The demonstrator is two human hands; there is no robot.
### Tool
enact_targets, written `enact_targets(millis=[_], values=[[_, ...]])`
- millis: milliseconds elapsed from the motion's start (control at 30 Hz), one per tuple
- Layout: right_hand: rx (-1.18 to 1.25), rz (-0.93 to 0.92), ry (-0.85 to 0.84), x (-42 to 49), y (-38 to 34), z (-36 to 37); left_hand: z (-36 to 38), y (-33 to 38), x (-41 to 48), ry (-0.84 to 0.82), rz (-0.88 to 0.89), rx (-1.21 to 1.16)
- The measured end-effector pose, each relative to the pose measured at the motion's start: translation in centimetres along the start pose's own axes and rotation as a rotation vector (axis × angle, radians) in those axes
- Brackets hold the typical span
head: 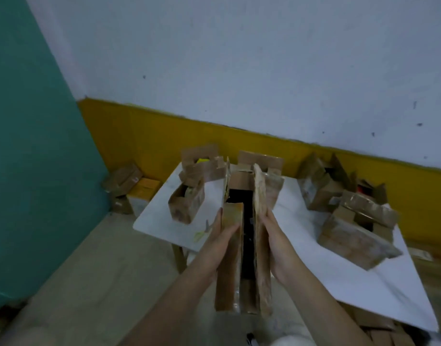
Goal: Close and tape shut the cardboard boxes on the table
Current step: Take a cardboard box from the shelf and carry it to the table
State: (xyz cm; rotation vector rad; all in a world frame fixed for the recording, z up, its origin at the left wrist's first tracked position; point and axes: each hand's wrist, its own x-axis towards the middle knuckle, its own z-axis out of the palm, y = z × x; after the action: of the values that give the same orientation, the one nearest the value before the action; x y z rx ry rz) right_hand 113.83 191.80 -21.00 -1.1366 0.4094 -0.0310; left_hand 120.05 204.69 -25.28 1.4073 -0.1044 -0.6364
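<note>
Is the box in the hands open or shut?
Open: the long box has both side flaps upright, dark gap between, left hand and right hand on them.

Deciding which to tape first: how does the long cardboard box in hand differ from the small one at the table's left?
The long cardboard box is held between left hand and right hand, flaps upright; the small cardboard box sits untouched on the table. The long one is much longer. Both are open.
</note>
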Motion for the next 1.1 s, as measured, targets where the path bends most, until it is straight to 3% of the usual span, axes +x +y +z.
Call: enact_targets(millis=[267, 533, 733, 1100], values=[[-0.067, -0.065, 0.151, 5.9, -1.6, 0.4, -1.2, 2.1, 8.0, -0.183, -0.083, 0.069], [-0.162, 0.019, 0.272, 15.8, -2.2, -2.3, -0.5, 3.6, 16.9, -0.215, -0.174, 0.145], [-0.528, 0.119, 0.404, 20.6, -0.2, -1.9, -2.1, 2.5, 22.0, -0.198, -0.323, 0.374], [-0.754, 0.097, 0.507, 23.8, -0.9, 1.1, -6.5, 3.2, 25.1, -0.340, -0.395, 0.315]])
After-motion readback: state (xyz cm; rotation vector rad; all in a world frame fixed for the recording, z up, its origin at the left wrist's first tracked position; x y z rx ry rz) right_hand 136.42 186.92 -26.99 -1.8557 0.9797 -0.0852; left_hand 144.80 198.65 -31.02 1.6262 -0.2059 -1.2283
